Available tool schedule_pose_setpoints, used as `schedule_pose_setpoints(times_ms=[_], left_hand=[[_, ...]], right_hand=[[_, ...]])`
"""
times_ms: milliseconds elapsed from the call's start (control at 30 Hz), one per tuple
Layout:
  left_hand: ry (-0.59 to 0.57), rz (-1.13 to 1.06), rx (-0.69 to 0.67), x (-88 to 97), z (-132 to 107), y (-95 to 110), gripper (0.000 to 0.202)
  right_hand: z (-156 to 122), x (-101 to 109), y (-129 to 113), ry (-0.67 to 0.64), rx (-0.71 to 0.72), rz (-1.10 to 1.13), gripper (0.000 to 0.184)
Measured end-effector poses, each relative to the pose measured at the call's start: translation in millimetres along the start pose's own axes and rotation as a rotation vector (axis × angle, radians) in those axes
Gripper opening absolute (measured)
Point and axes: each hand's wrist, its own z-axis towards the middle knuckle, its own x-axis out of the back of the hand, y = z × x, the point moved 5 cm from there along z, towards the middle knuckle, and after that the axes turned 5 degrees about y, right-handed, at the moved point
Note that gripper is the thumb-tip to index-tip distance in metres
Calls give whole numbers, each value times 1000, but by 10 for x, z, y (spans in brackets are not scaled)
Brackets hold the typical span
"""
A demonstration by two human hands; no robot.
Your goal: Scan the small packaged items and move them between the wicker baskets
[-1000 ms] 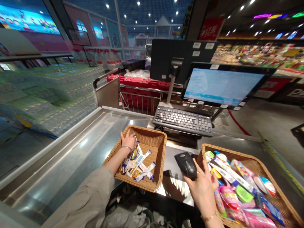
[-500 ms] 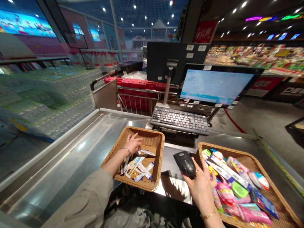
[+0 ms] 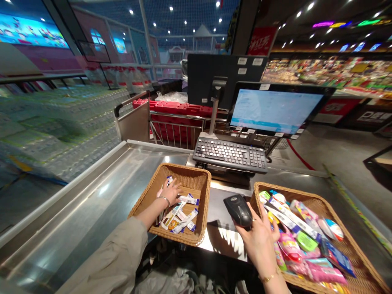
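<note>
My left hand reaches into the left wicker basket and rests on small white and blue snack packets, fingers curled around one packet that sticks up past the fingertips. My right hand holds a black barcode scanner over the steel counter between the two baskets. The right wicker basket is full of bright pink, green and blue packets.
A black keyboard and a lit till screen stand behind the baskets. A steel checkout chute runs along the left. Red shopping baskets sit in a metal rack beyond. Store shelves fill the far right.
My left hand spread over the packets in the left basket, then drew back a little and curled on one. My right hand with the scanner has hardly moved.
</note>
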Motion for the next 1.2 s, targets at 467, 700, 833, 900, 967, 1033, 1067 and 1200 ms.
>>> schedule_pose_setpoints(times_ms=[467, 700, 833, 900, 967, 1033, 1067, 1200], left_hand=[[-68, 30, -86, -391, 71, 78, 42], [-86, 22, -21, -462, 139, 200, 24], [-61, 8, -2, -416, 124, 262, 18], [-39, 1, 3, -374, 116, 255, 17], [-5, -2, -1, -312, 111, 240, 17], [39, -2, -11, -224, 111, 228, 15], [64, -1, -17, -170, 112, 224, 13], [161, 5, -32, 74, 106, 214, 7]], right_hand=[[-132, 33, 219, 84, -40, -51, 46], [-146, 103, 208, 110, -26, -81, 45], [-156, 104, 231, 100, -30, -91, 44], [-162, 101, 239, 103, -38, -91, 43], [-163, 92, 237, 105, -40, -88, 42], [-157, 80, 223, 105, -35, -78, 39], [-151, 74, 213, 103, -33, -71, 37], [-120, 50, 169, 77, -27, -46, 28]])
